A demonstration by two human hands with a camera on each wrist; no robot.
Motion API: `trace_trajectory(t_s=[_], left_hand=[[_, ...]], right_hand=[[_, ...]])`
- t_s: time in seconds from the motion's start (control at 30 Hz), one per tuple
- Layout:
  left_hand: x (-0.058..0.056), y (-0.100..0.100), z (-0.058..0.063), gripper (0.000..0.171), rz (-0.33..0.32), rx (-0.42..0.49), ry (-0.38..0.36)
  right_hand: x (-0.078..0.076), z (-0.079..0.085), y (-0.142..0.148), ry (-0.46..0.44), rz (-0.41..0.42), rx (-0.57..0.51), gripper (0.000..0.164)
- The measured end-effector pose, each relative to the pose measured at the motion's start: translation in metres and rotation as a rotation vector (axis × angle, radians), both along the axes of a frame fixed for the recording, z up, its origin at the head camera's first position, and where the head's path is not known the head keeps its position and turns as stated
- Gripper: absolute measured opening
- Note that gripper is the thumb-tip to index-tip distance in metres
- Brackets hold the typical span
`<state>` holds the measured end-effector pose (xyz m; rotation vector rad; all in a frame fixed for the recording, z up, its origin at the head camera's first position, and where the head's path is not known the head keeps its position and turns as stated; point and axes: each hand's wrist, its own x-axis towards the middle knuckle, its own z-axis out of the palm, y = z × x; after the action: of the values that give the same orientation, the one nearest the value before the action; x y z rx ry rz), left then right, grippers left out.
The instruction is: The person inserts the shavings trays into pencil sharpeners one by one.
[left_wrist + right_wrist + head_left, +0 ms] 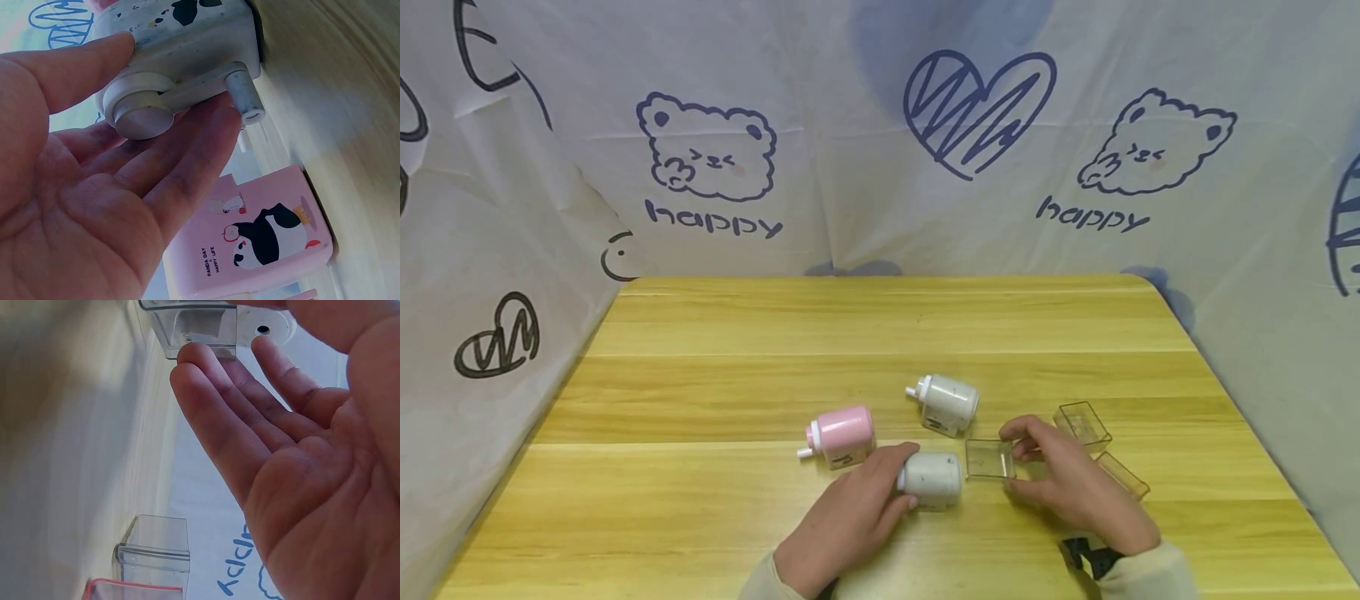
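In the head view my left hand [857,504] grips a white crank pencil sharpener [931,477] between thumb and fingers. Its round knob and crank arm face the palm in the left wrist view, where a dark print shows on the body. My right hand [1066,479] pinches a clear shavings drawer [988,459] by its right end. This drawer is close to the sharpener's right side; whether they touch cannot be told. The right wrist view shows a dark round hole [263,329] in the sharpener's white end, behind the drawer.
A pink sharpener [846,432] with a panda print lies left of the held one, and another white sharpener [951,402] behind it. Two more clear drawers, one grey-rimmed [1084,425] and one red-rimmed [1123,477], lie beyond the right hand on the wooden table [700,500].
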<state>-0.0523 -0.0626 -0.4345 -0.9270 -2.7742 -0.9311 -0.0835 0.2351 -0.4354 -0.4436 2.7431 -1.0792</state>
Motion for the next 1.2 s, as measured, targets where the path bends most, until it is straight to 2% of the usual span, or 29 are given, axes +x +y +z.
trace_trajectory(t_s=[0.77, 1.2], left_hand=[[0.000, 0.000, -0.001, 0.052, 0.005, 0.001, -0.022], [0.001, 0.001, -0.001, 0.052, -0.001, 0.017, 0.002]], right_hand=[[0.004, -0.005, -0.011, -0.041, 0.096, -0.063, 0.051], [0.005, -0.004, -0.016, -0.046, 0.139, -0.075, 0.049]])
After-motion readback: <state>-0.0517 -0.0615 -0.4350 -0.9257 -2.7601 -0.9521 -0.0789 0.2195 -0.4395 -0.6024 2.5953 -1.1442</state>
